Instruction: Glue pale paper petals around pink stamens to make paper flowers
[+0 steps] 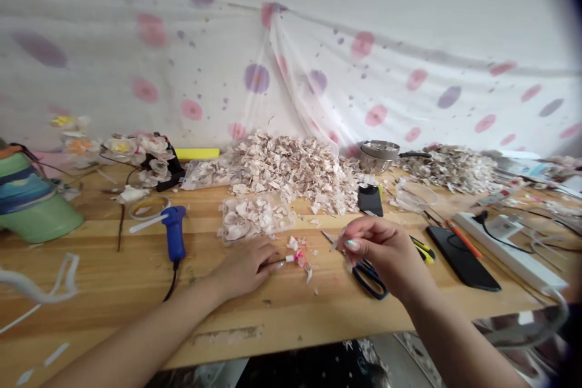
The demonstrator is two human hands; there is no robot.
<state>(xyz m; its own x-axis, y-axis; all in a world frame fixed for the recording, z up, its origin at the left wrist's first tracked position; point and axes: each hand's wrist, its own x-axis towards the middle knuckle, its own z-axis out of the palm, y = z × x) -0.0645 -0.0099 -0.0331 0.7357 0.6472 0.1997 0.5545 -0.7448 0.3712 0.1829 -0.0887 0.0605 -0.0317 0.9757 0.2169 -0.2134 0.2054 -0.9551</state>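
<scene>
Nearest, along the front of the wooden tabletop (295, 309), a bare strip lies before the two hands. The left hand (248, 268) rests low on the wood, thumb and finger pressed together on the thin stem end of a small pink-centred piece (299, 256), which points toward the right hand and lies just above or on the wood, I cannot tell which. The right hand (386, 254) is raised, its fingertips bunched and seemingly pinching a small pale flake (337, 245), well apart from the piece. The step in hand looks like a two-handed one, the piece steadied and the flake held ready; the next move seems to call for a light pinch and a quiet left hand, since the flake looks thin enough to tear. Partly beneath the right hand lie blue-handled scissors (370, 280), with a yellow cutter (422, 250) and a black phone (462, 257) to its right; a blue glue gun (174, 233) stands left of the left hand. Farther back come a clear tray (222, 234) of flakes, then a large heap of flakes (291, 170), and last a spotted sheet (195, 73) on the wall
</scene>
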